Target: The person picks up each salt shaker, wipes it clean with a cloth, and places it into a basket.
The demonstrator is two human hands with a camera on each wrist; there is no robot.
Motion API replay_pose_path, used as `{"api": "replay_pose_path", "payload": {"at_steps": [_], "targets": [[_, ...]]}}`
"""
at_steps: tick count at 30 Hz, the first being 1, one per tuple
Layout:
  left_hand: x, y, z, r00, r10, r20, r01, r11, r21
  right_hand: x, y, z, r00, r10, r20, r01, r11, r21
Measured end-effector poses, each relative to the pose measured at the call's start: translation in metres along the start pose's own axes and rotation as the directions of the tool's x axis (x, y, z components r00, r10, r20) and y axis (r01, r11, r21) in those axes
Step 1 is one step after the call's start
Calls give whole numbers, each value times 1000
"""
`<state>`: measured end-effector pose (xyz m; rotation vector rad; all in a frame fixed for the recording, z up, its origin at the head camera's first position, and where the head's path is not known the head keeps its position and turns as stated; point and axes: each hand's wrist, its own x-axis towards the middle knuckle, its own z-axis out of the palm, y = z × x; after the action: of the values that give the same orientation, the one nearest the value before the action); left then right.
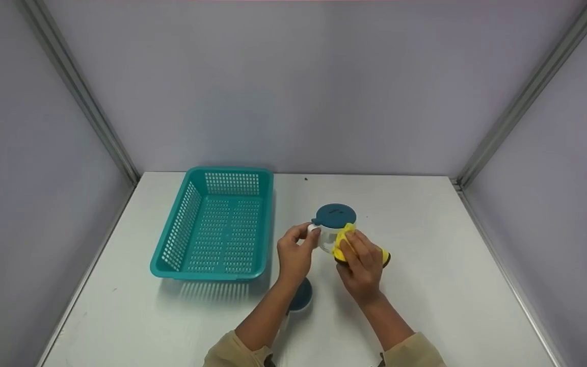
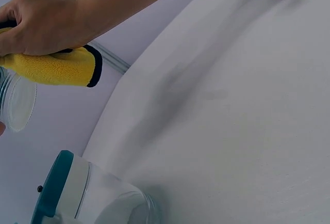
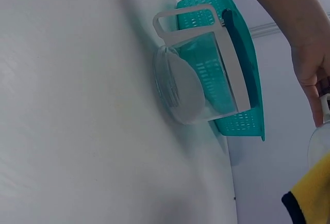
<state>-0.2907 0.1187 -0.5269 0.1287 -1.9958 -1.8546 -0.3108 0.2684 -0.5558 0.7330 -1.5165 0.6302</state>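
1. The white bench (image 1: 426, 244) carries the basket and one jar.
2. The teal basket (image 1: 212, 276) stands to the left of the hands; its perforated plastic looks light and slightly flexible.
3. The held jar (image 1: 327, 238), clear with a blue lid, is between the hands, right of the basket, seemingly raised off the bench. Its smooth walls should be stiff and slippery, perhaps breakable if glass; the handle is the surest hold, with a second hand steadying the body.
4. The second jar (image 1: 302, 295) stands upright on the bench, partly hidden by the left forearm.
5. The left hand (image 1: 296, 257) pinches the held jar's white handle; the right hand (image 1: 364, 262) grips the cloth against its side.
6. The yellow cloth (image 1: 343, 242), dark-edged and bunched, looks soft and light.
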Motion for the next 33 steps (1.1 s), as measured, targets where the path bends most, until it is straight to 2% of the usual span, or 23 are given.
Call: {"api": "replay_pose_path", "payload": {"at_steps": [11,15,24,29,33], "targets": [[1,-4,0,999,47,15,-47,999,0,-8,-11,4,995,-70,66,67,997,43],[1,-6,0,999,44,31,-44,999,4,-12,-14,4,993,-85,86,80,995,53],[0,-5,1,999,35,30,-37,997,62,-13,-17,1,989,-85,118,78,995,59],[0,-6,1,997,67,30,-68,997,47,-12,-16,-1,990,-69,120,62,996,61],[-1,-7,0,998,49,34,-50,998,42,-10,-17,-2,992,-55,111,49,997,55]]}}
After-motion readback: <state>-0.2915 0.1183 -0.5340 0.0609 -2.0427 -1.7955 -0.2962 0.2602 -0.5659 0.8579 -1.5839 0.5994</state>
